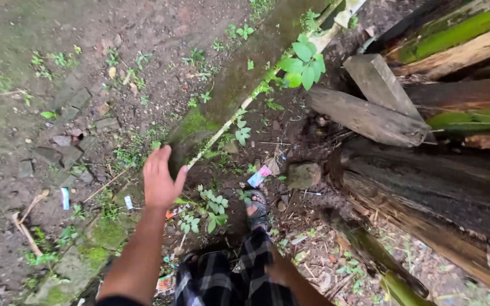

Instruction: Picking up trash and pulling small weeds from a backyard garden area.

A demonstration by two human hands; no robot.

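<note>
My left hand [160, 178] reaches out over the ground with its fingers spread and nothing in it. It hovers just left of the lower end of a long thin pale stem [222, 129], which runs up and to the right toward a leafy green plant [304, 65]. My right hand [279, 269] is low in the view, against my checked trousers [228, 277], and its fingers are hidden. My foot in a sandal [256, 209] stands on dark soil among small weeds.
A pile of dark, weathered logs and planks [370, 116] fills the right side, some of them mossy. A mossy concrete kerb [94, 241] runs diagonally past my left hand. A stone [303, 174] and a pink and blue wrapper [259, 175] lie near my foot.
</note>
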